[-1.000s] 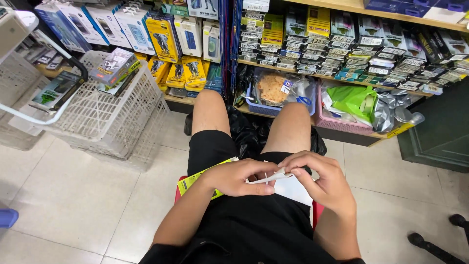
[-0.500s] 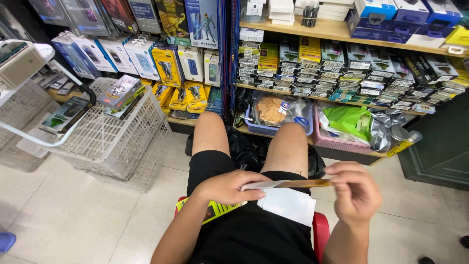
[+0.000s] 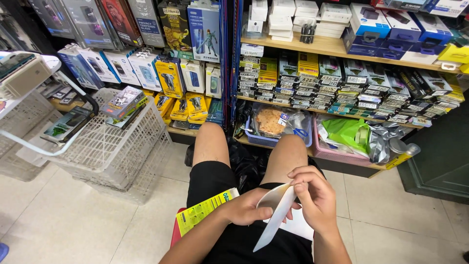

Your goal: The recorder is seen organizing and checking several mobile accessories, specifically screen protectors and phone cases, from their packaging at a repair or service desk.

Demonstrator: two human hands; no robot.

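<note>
where the two hands meet over the lap, a thin white strip point(image 3: 274, 215) is pinched between them, its long axis slanting from upper right near the knees down to lower left, the lower tip pointing toward the person's body. the left hand point(image 3: 245, 209) closes thumb and fingers on the strip's middle; the right hand point(image 3: 315, 198) curls its fingers narrowly over the upper end. a white sheet point(image 3: 299, 227) lies on the black shorts under the right hand, and a yellow packet point(image 3: 202, 211) lies on the left thigh, touching the left wrist. bare tiled floor point(image 3: 73, 225) opens to the left and right of the legs. a white mesh basket point(image 3: 115, 151) stands well to the left, holding boxed packets. ahead, a blue tray point(image 3: 258, 139) under the shelf holds a clear bag with a tan item; a pink tray point(image 3: 337, 155) beside it holds green bags.
</note>
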